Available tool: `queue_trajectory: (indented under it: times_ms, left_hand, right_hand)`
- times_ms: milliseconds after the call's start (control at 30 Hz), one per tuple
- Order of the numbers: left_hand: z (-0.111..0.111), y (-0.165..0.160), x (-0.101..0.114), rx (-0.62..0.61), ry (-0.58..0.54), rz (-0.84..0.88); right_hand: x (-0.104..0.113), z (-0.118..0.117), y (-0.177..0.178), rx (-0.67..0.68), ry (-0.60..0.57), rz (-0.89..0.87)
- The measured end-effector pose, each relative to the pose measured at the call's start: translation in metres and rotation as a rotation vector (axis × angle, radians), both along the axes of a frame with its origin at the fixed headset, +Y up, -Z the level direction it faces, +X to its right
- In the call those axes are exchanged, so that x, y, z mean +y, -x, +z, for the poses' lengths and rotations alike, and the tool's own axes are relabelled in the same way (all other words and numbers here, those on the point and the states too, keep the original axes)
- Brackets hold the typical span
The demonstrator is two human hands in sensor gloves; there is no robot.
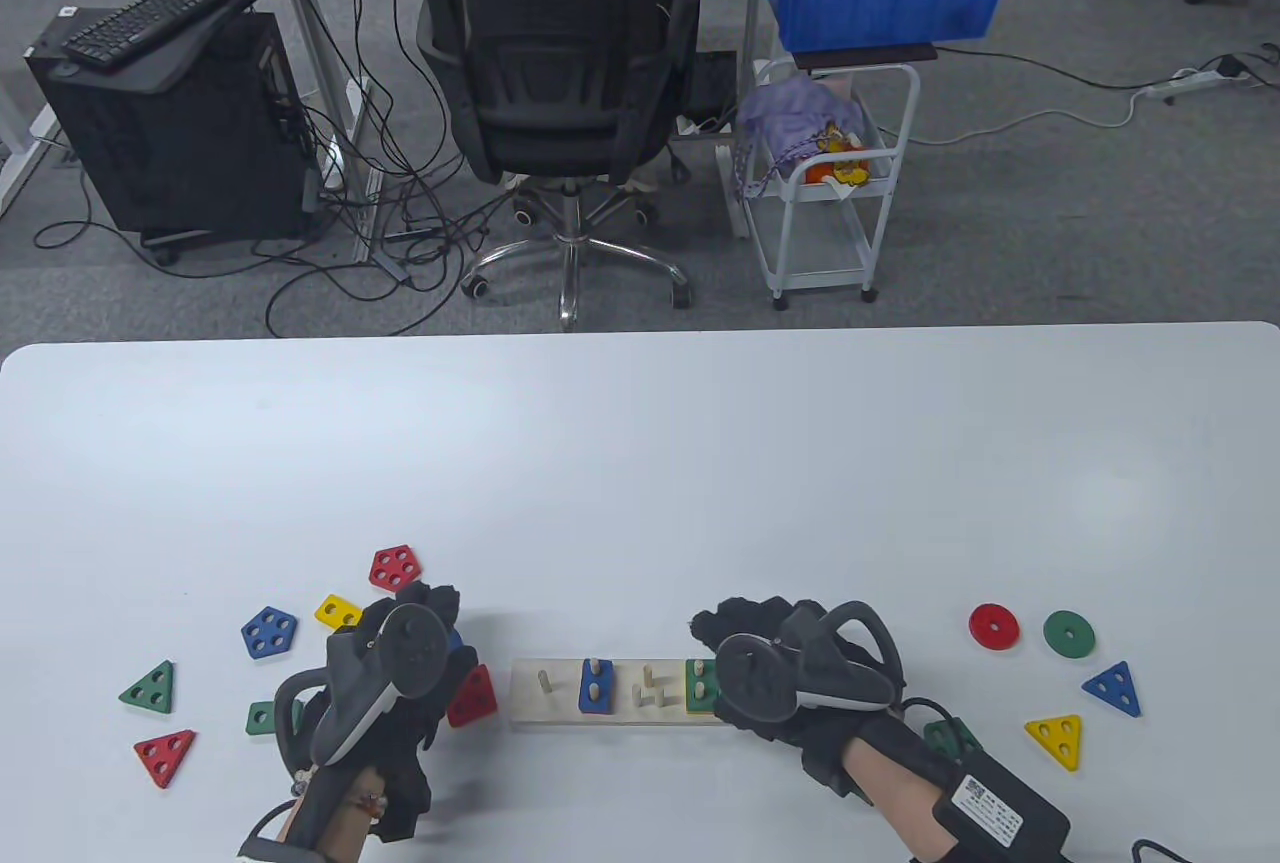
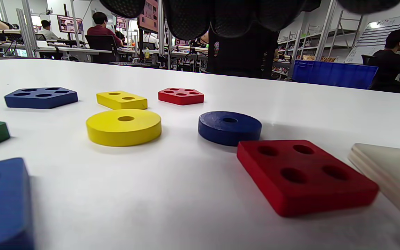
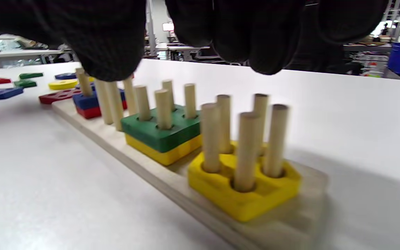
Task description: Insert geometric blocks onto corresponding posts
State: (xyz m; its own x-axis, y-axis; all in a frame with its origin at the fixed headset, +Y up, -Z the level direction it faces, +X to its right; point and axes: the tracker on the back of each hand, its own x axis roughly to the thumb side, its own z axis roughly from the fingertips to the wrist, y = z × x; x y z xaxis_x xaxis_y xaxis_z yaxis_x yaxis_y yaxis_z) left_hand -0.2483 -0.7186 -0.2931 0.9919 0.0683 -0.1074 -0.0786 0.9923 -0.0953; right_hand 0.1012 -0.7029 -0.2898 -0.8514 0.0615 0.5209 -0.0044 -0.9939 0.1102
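The wooden peg board (image 1: 560, 703) lies at the table's front centre. A blue rectangle (image 1: 596, 683) and a green square (image 1: 700, 688) sit on its posts. In the right wrist view a yellow pentagon (image 3: 245, 194) sits low on the nearest posts, the green square (image 3: 161, 133) lies on a yellow one, and the blue rectangle (image 3: 87, 100) on a red one. My right hand (image 1: 730, 623) hovers over the board's right end, its fingers (image 3: 266, 41) above the posts, holding nothing. My left hand (image 1: 425, 603) hovers left of the board, empty, beside a red square (image 1: 472, 696) (image 2: 304, 175).
Near the left hand lie a blue disc (image 2: 229, 126), yellow disc (image 2: 123, 126), yellow rectangle (image 1: 338, 612), red pentagon (image 1: 395, 566), blue pentagon (image 1: 269, 632), green triangle (image 1: 150, 688) and red triangle (image 1: 167, 756). At right lie a red disc (image 1: 994, 626), green disc (image 1: 1068, 634), blue triangle (image 1: 1113, 687) and yellow triangle (image 1: 1057, 738).
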Motion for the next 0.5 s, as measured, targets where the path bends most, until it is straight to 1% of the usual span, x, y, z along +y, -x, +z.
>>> queue_trajectory:
  times_ms: [100, 167, 267, 333, 400, 500]
  left_hand:
    - [0.000, -0.001, 0.000, -0.003, 0.001, -0.002]
    - [0.000, -0.001, 0.001, -0.004, -0.001, 0.001]
    - [0.000, -0.001, 0.001, -0.003, -0.002, 0.003]
    - [0.000, -0.001, 0.001, -0.003, -0.001, 0.000]
    - [0.000, -0.001, 0.001, -0.004, 0.001, -0.001]
    - [0.000, -0.001, 0.001, -0.004, 0.001, -0.001]
  right_hand:
    - [0.006, 0.001, -0.022, -0.061, -0.005, -0.032]
    - [0.010, 0.002, -0.042, -0.123, 0.001, -0.043]
    - [0.008, 0.006, -0.078, -0.237, 0.034, -0.030]
    - [0.003, 0.010, -0.100, -0.314, 0.072, -0.010]
    - [-0.007, 0.016, -0.121, -0.395, 0.140, 0.045]
    - [-0.020, 0.022, -0.136, -0.457, 0.202, 0.140]
